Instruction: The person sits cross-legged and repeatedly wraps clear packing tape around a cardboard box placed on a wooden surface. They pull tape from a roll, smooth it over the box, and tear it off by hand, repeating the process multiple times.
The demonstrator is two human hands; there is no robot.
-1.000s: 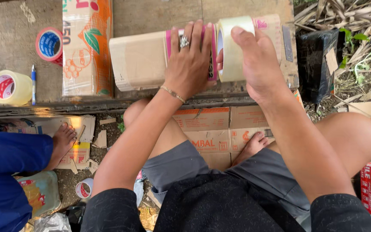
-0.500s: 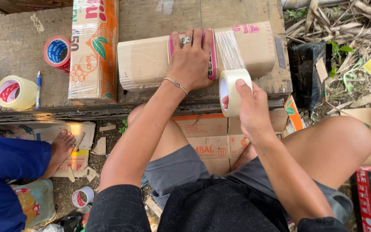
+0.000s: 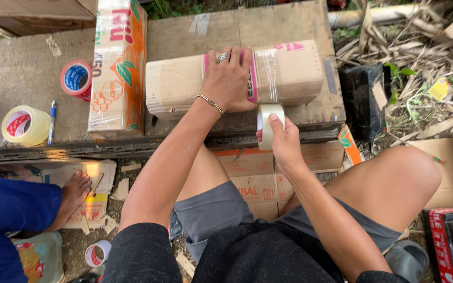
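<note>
On the worn concrete table (image 3: 27,78) in front of the seated person lies a long cardboard parcel (image 3: 179,86), set crosswise, with a pink band and a strip of clear tape running round its right part. The left hand (image 3: 230,81) presses flat on top of the parcel, fingers spread over the pink band, holding it down without closing round anything. The right hand (image 3: 284,141) is closed round a roll of clear tape (image 3: 267,123), which has come down over the last second: it was up on the parcel's top, then at the front face, and now hangs just below the table's front edge. The clear strip across the top looks laid and pulled taut down the near side, so this wrap seems to be passing under the parcel rather than finished.

To the left stands a taller printed carton (image 3: 116,68), touching the parcel's end. Farther left rest a red-and-blue tape roll (image 3: 76,79), a yellowish tape roll (image 3: 24,126) and a blue pen (image 3: 52,121). Another person's bare foot (image 3: 74,191) shows below.
</note>
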